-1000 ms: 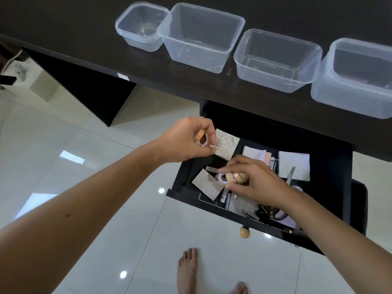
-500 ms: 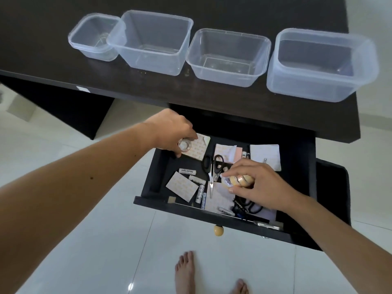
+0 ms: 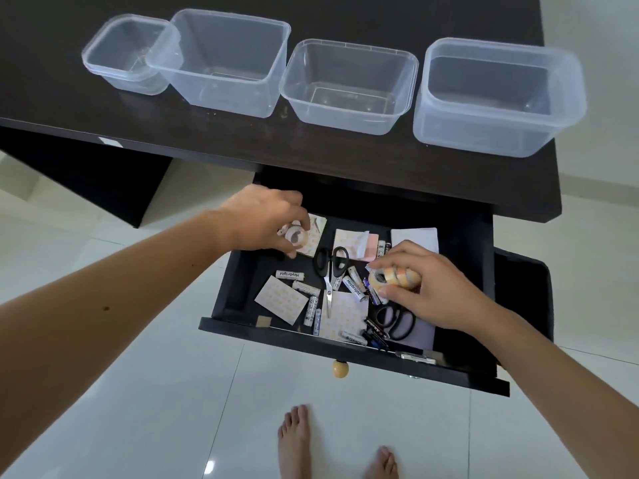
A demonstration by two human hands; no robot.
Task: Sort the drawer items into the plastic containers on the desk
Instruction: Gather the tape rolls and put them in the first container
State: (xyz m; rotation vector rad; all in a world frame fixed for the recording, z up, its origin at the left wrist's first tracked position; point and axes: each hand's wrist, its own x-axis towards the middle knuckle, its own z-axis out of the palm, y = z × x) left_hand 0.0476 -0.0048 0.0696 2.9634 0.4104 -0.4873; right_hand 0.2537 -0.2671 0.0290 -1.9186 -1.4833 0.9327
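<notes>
Four containers (image 3: pixel 349 88) in a row on the desk (image 3: pixel 449 174), open drawer (image 3: pixel 345 337) below in front.

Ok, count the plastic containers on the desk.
4, in a row on the desk: small one far left, tall one, shallow one, large one far right.

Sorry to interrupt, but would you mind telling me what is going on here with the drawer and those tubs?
A person is sorting an open drawer of batteries, scissors and sticky notes. The left hand holds a small roll of tape over the drawer's back left corner, and the right hand grips a few more tape rolls near the middle. The four clear plastic containers on the desk hold nothing yet.
</notes>
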